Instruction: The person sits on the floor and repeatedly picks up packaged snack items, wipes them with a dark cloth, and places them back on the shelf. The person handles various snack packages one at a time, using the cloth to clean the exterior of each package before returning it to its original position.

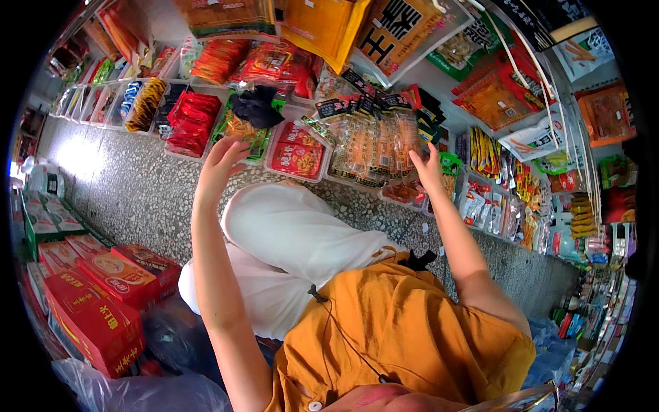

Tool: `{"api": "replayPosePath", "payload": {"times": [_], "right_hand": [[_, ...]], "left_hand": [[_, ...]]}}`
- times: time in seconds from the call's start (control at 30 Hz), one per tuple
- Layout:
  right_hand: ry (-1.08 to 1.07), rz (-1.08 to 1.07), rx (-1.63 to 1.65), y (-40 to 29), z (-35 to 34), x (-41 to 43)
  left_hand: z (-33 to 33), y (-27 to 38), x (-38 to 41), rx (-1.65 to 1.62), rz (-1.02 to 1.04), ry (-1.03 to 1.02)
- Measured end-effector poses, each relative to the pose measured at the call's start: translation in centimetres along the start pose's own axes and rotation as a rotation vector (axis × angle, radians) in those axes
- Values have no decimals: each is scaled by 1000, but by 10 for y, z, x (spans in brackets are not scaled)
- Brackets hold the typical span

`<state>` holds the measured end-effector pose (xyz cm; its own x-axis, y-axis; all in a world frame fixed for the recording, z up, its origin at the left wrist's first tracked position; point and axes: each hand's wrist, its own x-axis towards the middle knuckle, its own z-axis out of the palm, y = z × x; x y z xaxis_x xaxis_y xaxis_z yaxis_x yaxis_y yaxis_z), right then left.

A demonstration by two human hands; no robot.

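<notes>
Low in front of me stands a row of clear plastic bins filled with packaged snacks. My left hand (224,157) is raised with its fingers apart and nothing in it, just in front of a bin of green-edged packets (242,131). A dark cloth (257,106) lies on those packets. My right hand (427,160) has its fingers spread at the right edge of a heap of clear snack packets (373,141); whether the fingertips touch them I cannot tell. Between my hands is a clear bin of red snack packets (297,154).
Large snack bags (401,36) hang above the bins, beside white cords (533,56). Red cartons (92,319) are stacked at the left, with a clear plastic bag (149,394) below them. The speckled stone floor (139,175) shows between cartons and bins.
</notes>
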<state>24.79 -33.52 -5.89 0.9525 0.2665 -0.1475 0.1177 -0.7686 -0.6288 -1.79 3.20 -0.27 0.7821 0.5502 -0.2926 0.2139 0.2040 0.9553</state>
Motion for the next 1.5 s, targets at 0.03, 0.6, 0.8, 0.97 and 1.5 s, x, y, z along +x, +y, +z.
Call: {"api": "replayPosePath", "payload": {"times": [0.03,0.6,0.8,0.97,1.5], "right_hand": [[5,3,-23,4,2,3],[-195,-13,-212,11,-25,12],[-524,-43,-299,-75,-101,-15],[-710,-182,91,-109,-102,-41],[-997,-400,927,-254,54,-55]], "left_hand": [[2,1,0,-3,-1,-5],[3,1,2,-8,1,-12],[4,0,-2,66,-1,-34],[11,10,-7,12,31,-178],[5,29,-16,-284,252,-157]]}}
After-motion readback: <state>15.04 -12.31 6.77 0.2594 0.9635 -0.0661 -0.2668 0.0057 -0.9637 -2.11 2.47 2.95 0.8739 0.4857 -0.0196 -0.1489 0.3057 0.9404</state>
